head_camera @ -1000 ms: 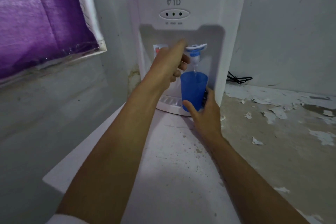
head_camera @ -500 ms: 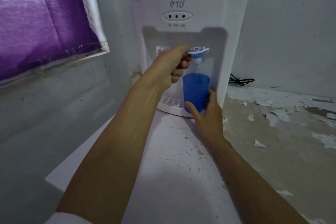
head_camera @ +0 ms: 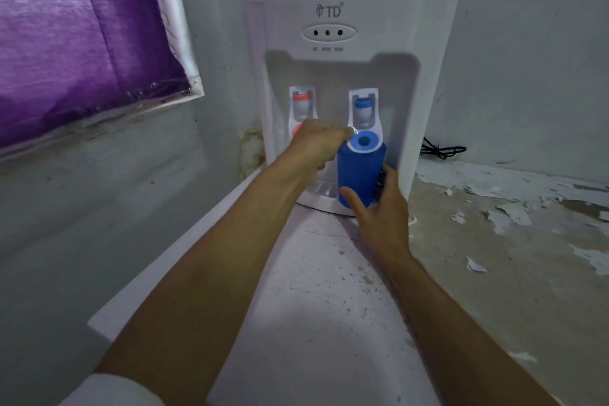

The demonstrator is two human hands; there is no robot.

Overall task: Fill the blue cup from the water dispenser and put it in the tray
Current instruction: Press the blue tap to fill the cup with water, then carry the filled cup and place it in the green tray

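Observation:
The white water dispenser [head_camera: 349,10] stands against the wall ahead. My right hand [head_camera: 382,211] is wrapped around the blue cup [head_camera: 357,171] and holds it upright under the blue tap [head_camera: 363,107], just above the drip grille [head_camera: 321,189]. The tap's blue lever paddle [head_camera: 364,142] is tilted down over the cup's mouth, so I cannot see the water level. My left hand [head_camera: 316,145] is curled, with its fingertips on the lever's left edge. It partly covers the red tap [head_camera: 301,102].
A black power cable [head_camera: 441,150] lies to the right of the dispenser. The counter [head_camera: 510,241] on the right has peeling paint flakes. A white ledge [head_camera: 313,306] runs under my arms. A purple cloth panel [head_camera: 66,43] hangs on the left wall.
The blue lever has swung from level to tilted down over the cup, and my left hand has dropped with it. The water stream no longer shows. The cup has stayed put.

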